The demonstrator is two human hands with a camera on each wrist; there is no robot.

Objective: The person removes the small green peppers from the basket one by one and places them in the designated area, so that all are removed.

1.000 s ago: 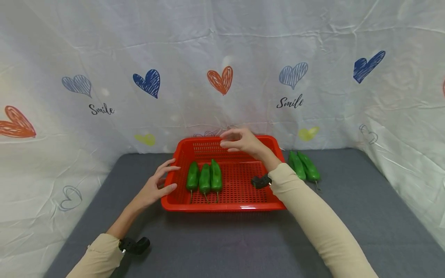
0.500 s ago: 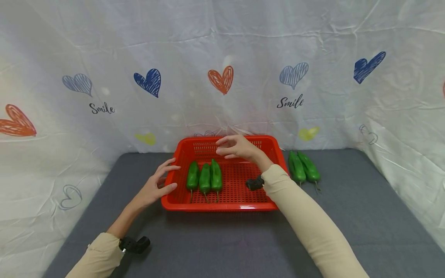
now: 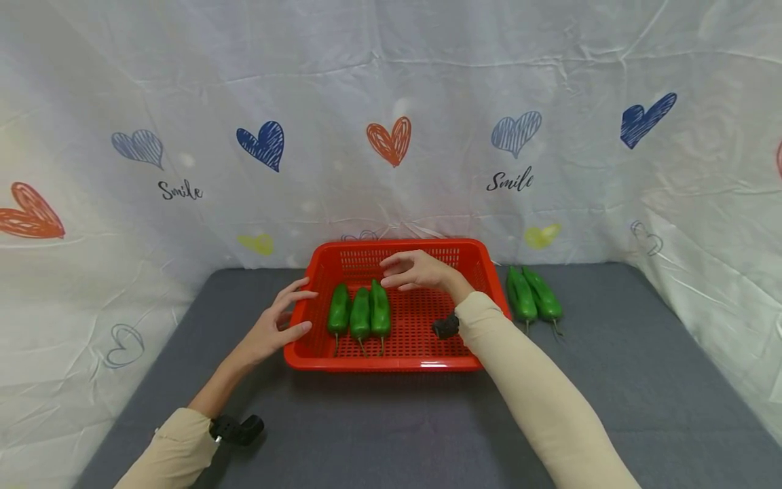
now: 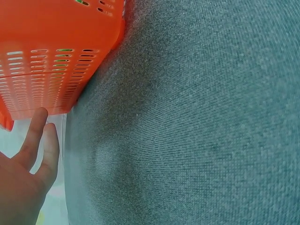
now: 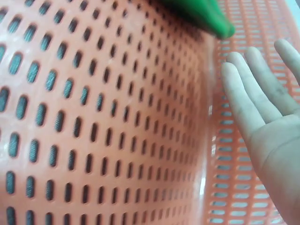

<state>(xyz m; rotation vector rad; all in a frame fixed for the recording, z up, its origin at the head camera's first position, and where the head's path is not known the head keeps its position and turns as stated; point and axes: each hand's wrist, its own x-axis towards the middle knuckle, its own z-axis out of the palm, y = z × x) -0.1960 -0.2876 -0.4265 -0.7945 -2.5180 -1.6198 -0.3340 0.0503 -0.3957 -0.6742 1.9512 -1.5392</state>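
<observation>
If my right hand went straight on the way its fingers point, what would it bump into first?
Probably the rightmost green pepper in the red basket, near its tip. The right hand points toward it, but the hand's height is unclear, so it might pass above.

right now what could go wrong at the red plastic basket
The right hand, over the red plastic basket, might bump the rightmost long green pepper in it, as it looks close to that pepper's tip. The left hand, at the basket's left rim, could nudge the basket by shifting.
</observation>
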